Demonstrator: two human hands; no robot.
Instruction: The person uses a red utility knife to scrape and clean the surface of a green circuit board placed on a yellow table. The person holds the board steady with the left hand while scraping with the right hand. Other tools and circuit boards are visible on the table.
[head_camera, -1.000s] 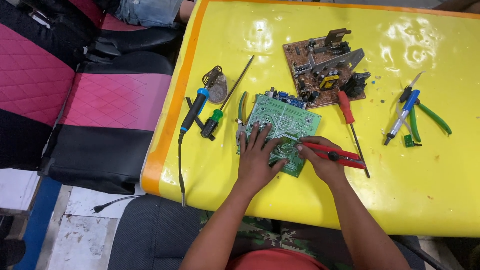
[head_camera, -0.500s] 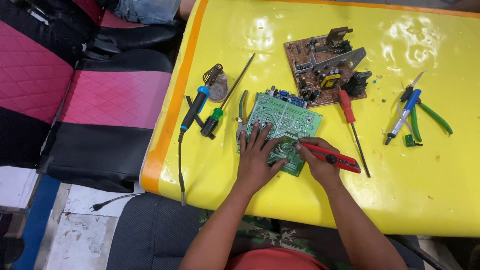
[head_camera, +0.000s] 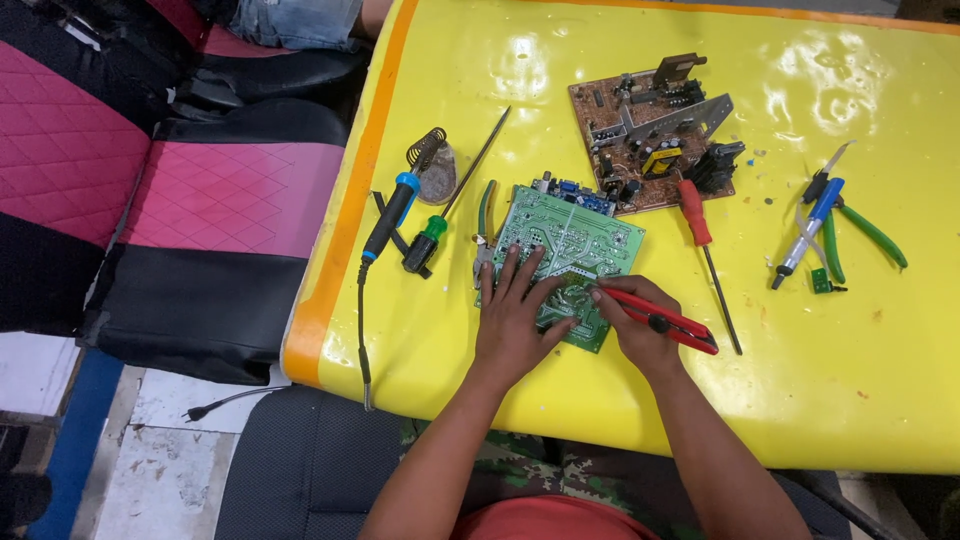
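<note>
pressing flat and released on the green circuit board (head_camera: 565, 235), the left hand (head_camera: 512, 318) is steadying it; the right hand (head_camera: 640, 325) is grasping red pliers (head_camera: 665, 320), a red screwdriver (head_camera: 705, 250) lying just beyond.

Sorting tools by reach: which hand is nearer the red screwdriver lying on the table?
Right. The right hand sits just beside the red screwdriver; the left hand is farther off, on the green board.

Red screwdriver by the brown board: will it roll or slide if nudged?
Probably rolls: the red screwdriver has a round-looking handle and a thin straight shaft, lying free on the table. It may slide easily too, since the yellow top looks glossy. Likely stiff and light; a roll toward the brown board would probably stop there.
</note>
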